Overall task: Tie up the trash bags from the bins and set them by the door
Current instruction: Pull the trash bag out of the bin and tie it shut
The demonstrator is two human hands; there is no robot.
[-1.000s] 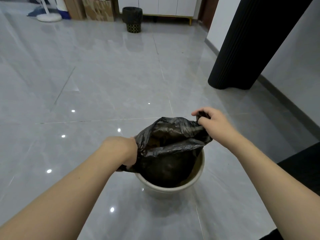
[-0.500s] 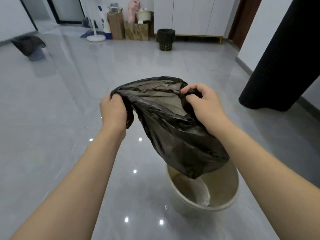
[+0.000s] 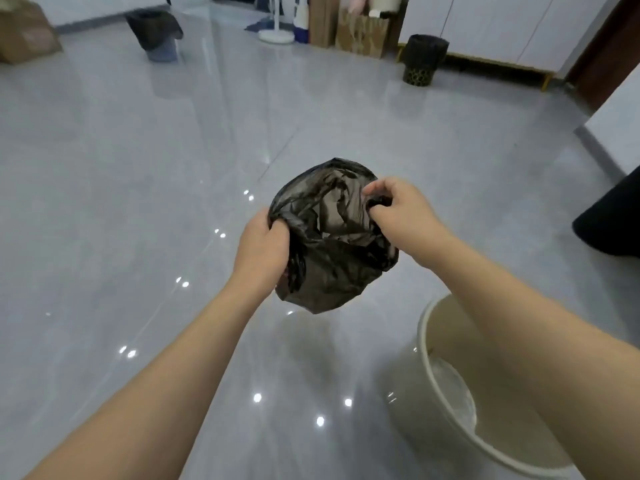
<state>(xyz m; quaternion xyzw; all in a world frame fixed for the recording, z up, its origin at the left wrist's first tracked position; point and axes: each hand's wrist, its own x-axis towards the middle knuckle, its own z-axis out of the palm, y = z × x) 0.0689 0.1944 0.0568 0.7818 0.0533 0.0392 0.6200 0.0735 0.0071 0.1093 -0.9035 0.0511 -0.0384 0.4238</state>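
Both bare forearms reach forward from the bottom corners of the view and converge toward the middle. The left hand [image 3: 265, 245] shows its back to the camera, fingers curled into a fist-like grip on the gathered left rim of a thin black plastic trash bag [image 3: 332, 244]. The right hand [image 3: 398, 209], slightly higher and farther forward, pinches the bag's right rim between curled fingers and thumb. The hands are apart, the bag's mouth between them.

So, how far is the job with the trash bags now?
Done: the black trash bag is out of the cream bin. In hand: left hand and right hand grip its open rim, untied. Left: knotting it, two more lined bins, the door.
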